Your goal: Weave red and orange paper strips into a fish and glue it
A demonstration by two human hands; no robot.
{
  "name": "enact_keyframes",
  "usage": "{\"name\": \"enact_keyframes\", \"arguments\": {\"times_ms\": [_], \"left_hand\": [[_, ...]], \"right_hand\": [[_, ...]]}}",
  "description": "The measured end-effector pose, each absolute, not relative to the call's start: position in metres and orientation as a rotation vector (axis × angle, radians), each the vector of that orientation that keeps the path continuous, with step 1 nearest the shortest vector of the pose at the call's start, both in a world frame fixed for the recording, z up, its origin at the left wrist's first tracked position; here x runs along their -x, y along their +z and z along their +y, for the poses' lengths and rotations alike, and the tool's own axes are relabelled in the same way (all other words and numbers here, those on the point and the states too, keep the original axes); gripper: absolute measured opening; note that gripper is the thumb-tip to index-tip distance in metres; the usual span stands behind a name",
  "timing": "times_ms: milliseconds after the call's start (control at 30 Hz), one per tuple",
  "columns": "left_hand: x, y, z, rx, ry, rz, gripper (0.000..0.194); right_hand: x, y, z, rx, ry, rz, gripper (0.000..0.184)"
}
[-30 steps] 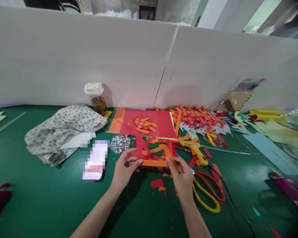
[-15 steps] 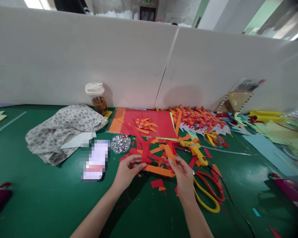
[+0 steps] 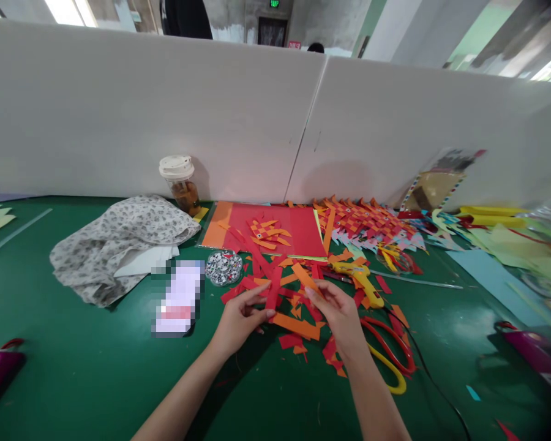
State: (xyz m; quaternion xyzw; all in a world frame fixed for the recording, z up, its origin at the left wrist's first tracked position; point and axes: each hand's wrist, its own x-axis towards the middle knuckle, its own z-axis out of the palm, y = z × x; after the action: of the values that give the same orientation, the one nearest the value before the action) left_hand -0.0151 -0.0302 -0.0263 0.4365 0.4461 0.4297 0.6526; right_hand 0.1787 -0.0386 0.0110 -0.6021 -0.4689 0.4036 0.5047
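Observation:
My left hand (image 3: 243, 315) pinches a red paper strip (image 3: 273, 288) and an orange paper strip (image 3: 297, 326) where they cross, between thumb and fingers. The orange strip sticks out to the right, low over the table. My right hand (image 3: 333, 306) is closed on another orange strip (image 3: 307, 279), which points up and left from its fingertips. Whether the strips join each other is hard to make out. Red and orange paper scraps (image 3: 294, 342) lie under and around both hands. Behind them, a woven paper fish (image 3: 269, 231) rests on red paper sheets (image 3: 303, 223).
Right of my right hand lie scissors (image 3: 397, 352) and a yellow glue gun (image 3: 360, 278) with a black cord. A case of googly eyes (image 3: 223, 267), a phone (image 3: 179, 298), a patterned cloth (image 3: 119, 245) and a lidded cup (image 3: 180, 184) stand left. More woven fish (image 3: 367, 217) are piled behind.
My right hand has shifted slightly left and up, with its orange strip tilting further left. The orange strip at my left hand now slants down more to the right.

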Motion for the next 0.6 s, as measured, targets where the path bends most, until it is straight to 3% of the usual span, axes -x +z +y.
{"name": "enact_keyframes", "arguments": {"times_ms": [367, 600], "left_hand": [[0.017, -0.026, -0.026, -0.829, 0.964, 0.909, 0.036], [0.016, -0.027, -0.03, -0.909, 0.942, 0.914, 0.063]], "right_hand": [[-0.177, 0.019, -0.038, 1.477, 1.02, -1.13, 0.025], [-0.177, 0.022, -0.037, 1.422, 1.041, -1.176, 0.022]]}}
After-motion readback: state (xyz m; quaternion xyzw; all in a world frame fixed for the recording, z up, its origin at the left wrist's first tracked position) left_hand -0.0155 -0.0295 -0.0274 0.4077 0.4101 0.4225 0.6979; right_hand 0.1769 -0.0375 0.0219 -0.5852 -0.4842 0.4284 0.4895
